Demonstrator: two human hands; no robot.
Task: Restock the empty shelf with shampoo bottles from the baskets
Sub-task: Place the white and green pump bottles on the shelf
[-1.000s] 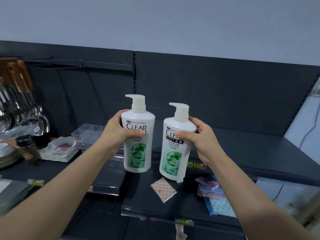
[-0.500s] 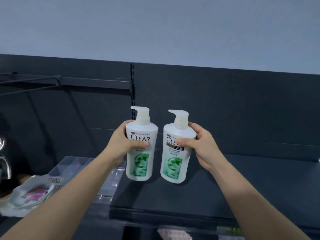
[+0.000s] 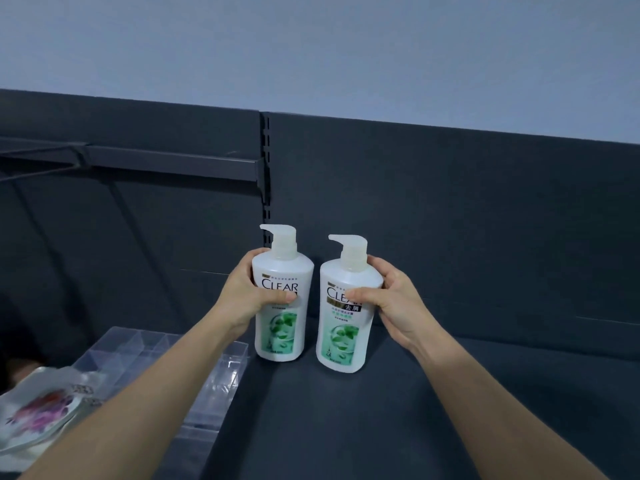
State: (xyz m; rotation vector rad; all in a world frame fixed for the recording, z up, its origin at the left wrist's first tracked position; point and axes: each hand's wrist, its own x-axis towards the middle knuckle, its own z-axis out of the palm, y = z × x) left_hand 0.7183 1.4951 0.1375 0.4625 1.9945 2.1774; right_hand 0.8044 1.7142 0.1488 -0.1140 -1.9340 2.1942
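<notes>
**Setting Both Bottles Down Square**

At centre frame, the left hand (image 3: pixel 249 299) curled its fingers round one white, green-labelled plastic pump shampoo bottle (image 3: pixel 281 327). The right hand (image 3: pixel 393 301) gripped the twin bottle (image 3: pixel 346 336) likewise. Both stood upright, just apart, low over the dark metal shelf (image 3: pixel 433 410). They were best lowered flat before release.

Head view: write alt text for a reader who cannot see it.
The left hand and the right hand each grip a white pump shampoo bottle, the left bottle and the right bottle upright side by side, low over a dark shelf. A clear divider tray sits to their left.
</notes>
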